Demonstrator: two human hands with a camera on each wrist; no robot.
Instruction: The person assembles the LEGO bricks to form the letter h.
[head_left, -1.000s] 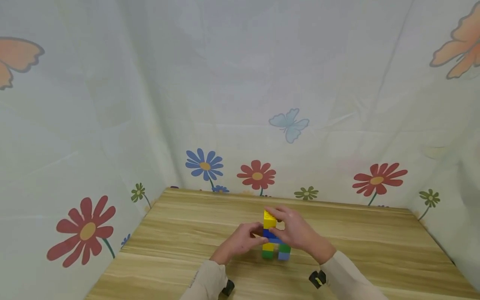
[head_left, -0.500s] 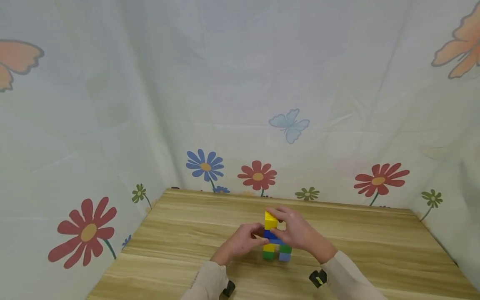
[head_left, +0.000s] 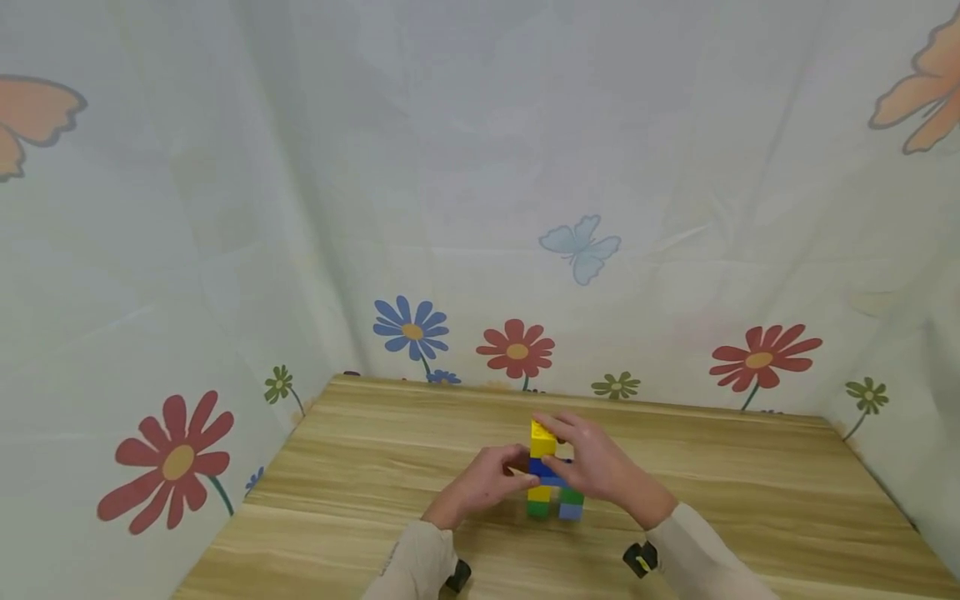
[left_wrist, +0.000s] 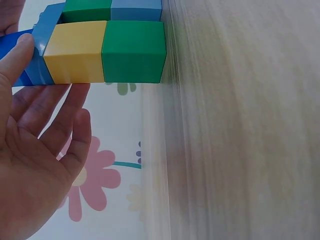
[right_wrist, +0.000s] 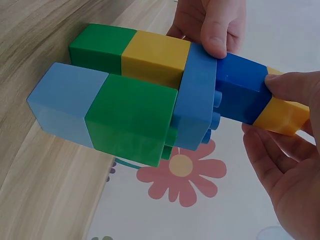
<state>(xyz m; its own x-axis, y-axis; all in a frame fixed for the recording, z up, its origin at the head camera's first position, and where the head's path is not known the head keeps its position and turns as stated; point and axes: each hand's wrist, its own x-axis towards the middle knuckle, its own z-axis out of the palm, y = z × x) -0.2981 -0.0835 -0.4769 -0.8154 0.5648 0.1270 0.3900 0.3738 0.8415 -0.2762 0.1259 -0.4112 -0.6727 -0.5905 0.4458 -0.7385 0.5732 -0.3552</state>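
Observation:
A toy building-block structure stands upright on the table. Its left leg stacks a yellow block on a green block; the right leg has another green block over a light blue block. Across both legs lies a flat blue block, with exposed studs near the right leg. A dark blue block sits above it, topped by a second yellow block. My left hand grips the structure around the flat and dark blue blocks. With thumb and fingers, my right hand holds the top yellow and dark blue blocks.
The structure stands on a wood-grain table. Pale curtains printed with flowers and butterflies enclose the table at the back and both sides. Black devices are strapped at both wrists, over beige sleeves.

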